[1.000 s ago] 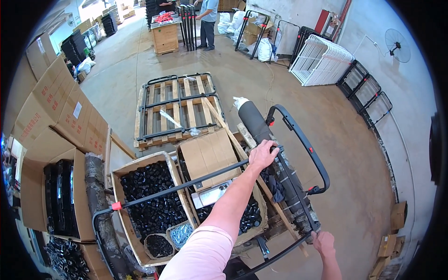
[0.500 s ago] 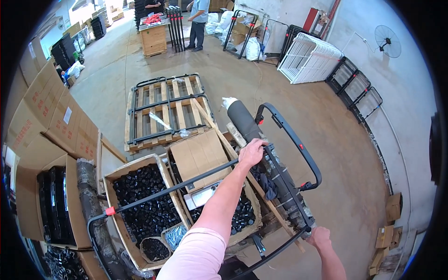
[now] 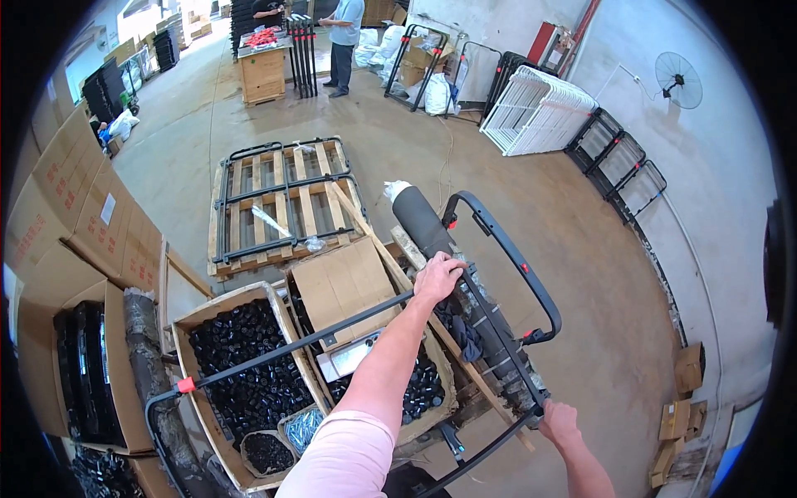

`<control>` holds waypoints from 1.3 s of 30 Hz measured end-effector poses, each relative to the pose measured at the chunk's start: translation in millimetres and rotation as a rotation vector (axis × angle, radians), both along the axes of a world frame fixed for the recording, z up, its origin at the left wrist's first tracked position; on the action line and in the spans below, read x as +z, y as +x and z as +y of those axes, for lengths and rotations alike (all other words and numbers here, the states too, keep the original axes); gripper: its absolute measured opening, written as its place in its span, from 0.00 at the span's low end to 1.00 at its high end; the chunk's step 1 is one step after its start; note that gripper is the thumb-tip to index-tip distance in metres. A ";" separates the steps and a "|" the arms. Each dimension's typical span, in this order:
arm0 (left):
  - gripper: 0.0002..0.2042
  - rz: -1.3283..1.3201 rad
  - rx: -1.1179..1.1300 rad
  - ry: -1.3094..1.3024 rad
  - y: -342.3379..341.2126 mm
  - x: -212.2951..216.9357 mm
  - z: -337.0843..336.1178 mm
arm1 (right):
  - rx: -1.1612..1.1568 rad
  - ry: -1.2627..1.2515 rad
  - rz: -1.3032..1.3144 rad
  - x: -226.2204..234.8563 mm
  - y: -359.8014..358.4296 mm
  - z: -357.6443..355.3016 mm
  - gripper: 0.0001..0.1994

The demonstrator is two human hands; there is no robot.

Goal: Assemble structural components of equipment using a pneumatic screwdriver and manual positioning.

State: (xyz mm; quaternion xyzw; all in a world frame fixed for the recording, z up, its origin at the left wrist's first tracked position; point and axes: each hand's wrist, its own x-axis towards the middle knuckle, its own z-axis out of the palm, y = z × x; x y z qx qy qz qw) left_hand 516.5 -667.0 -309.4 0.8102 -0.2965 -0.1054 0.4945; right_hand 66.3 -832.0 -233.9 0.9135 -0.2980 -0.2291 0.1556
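Had the bare left hand (image 3: pixel 438 276) clamped on the upper-right corner of a long black metal-tube frame with a red plastic joint (image 3: pixel 365 314), just right of picture centre. Had the bare right hand (image 3: pixel 560 422) closed on the same tube frame's lower-right corner, lower right of the picture; could not tell exact finger placement there. Traced the tube frame from lower left across the middle to both hands, set well apart. Saw a dark grey wrapped cylinder (image 3: pixel 422 222) beneath its right-hand bar, plus a black U-shaped tube loop with red fittings (image 3: pixel 503 241) just right of that. Noted an open brown cardboard bin (image 3: pixel 279 311) lower left of centre, under the long bar, filled with small glossy black plastic parts (image 3: pixel 278 386), silvery-blue screws (image 3: pixel 303 427) at its lower end. Logged a flat brown cardboard piece (image 3: pixel 344 286) beside it, mid-picture. Spotted a slatted wooden pallet (image 3: pixel 237 267) upper left of centre, stacked white tube frames (image 3: pixel 540 108) upper right.
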 end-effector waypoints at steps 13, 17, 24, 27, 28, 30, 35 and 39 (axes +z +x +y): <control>0.15 0.058 0.043 0.004 -3.6 -6.1 -3.8 | 0.013 0.038 0.157 -2.0 2.2 13.9 0.10; 0.13 0.018 0.066 0.011 2.2 -12.1 -2.3 | -0.013 0.042 0.173 -6.1 0.3 11.9 0.13; 0.15 0.026 0.066 0.029 1.2 -11.1 3.7 | -0.029 0.079 0.256 1.9 28.4 12.1 0.14; 0.14 -0.003 0.052 -0.021 -1.5 -10.3 -2.7 | 0.025 0.113 0.079 -10.4 8.7 -0.5 0.18; 0.15 -0.031 0.054 -0.044 -3.8 -11.8 -3.9 | 0.021 0.119 0.044 -10.7 3.4 -1.8 0.20; 0.16 -0.057 0.058 -0.072 -4.1 -14.2 -5.0 | 0.019 0.121 0.011 -14.1 -3.6 -4.3 0.23; 0.21 -0.061 0.060 -0.055 2.7 -24.1 1.5 | 0.091 -0.017 -0.073 -43.2 -9.4 -1.2 0.25; 0.26 -0.008 0.044 0.059 -14.1 11.8 -13.8 | -0.011 -0.079 -0.144 -39.2 -20.1 1.4 0.26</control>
